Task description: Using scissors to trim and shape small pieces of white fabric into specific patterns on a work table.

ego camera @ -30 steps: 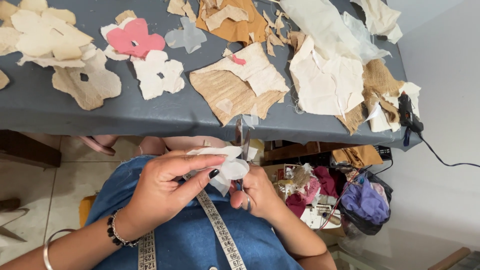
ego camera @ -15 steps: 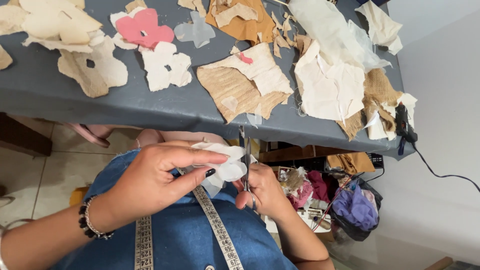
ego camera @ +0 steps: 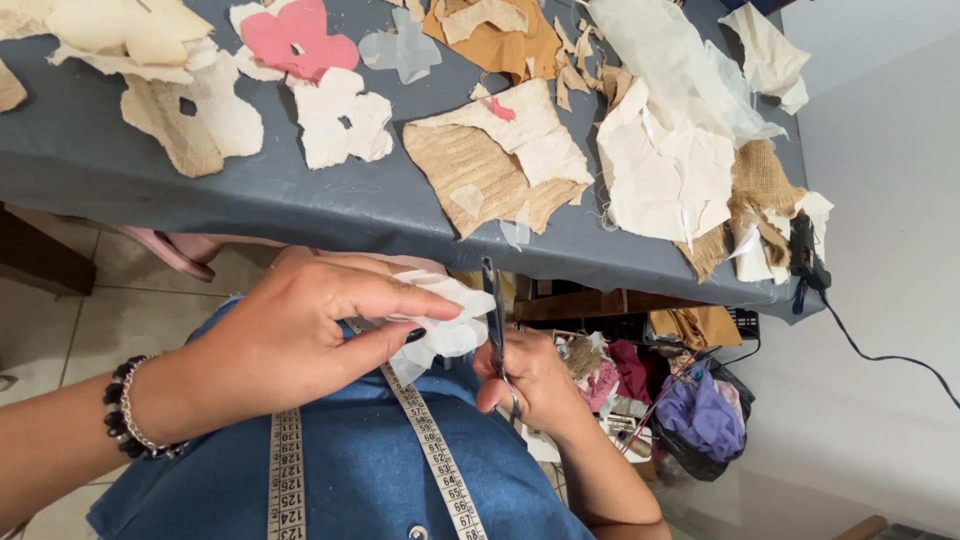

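Note:
My left hand point(ego camera: 300, 335) pinches a small white fabric piece point(ego camera: 450, 325) above my lap, between thumb and fingers. My right hand point(ego camera: 530, 380) grips a pair of scissors point(ego camera: 494, 310), blades pointing up toward the table edge and set against the right side of the fabric piece. A measuring tape point(ego camera: 430, 440) hangs down over my blue denim top. Both hands are below the front edge of the grey table point(ego camera: 300, 205).
On the table lie cut fabric shapes: a pink piece point(ego camera: 300, 35), white pieces point(ego camera: 340, 115), burlap point(ego camera: 470, 170), and cream cloth point(ego camera: 670, 150). A glue gun point(ego camera: 805, 255) sits at the right corner with its cord trailing. A bag of fabric scraps point(ego camera: 690, 410) stands on the floor.
The view has shifted slightly so the table sits lower in frame. My hands stay together at the fabric piece, scissors still upright at its edge.

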